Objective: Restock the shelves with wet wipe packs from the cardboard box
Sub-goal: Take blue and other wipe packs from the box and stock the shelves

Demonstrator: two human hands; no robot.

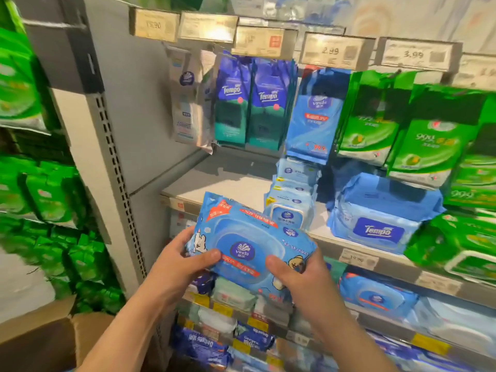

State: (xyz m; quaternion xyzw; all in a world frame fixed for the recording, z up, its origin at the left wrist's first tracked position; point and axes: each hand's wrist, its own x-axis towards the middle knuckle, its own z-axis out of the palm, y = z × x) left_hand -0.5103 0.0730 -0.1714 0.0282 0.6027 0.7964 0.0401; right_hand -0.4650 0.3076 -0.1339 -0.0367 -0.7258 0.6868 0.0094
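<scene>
A blue Vinda wet wipe pack (249, 237) with a lid flap is held flat in front of the shelf. My left hand (185, 259) grips its left side with the thumb on top. On the pack's right side, my right hand (298, 272) grips it the same way. The pack hovers just below and in front of the grey shelf (214, 183), whose left part is bare. A corner of the cardboard box (40, 336) shows at the bottom left.
On the shelf stand a row of small light-blue packs (292, 200) and a Tempo pack (381, 213). Hanging packs (255, 103) fill the pegs above. Green packs (456, 237) sit at right and far left. Lower shelves (375, 299) hold more packs.
</scene>
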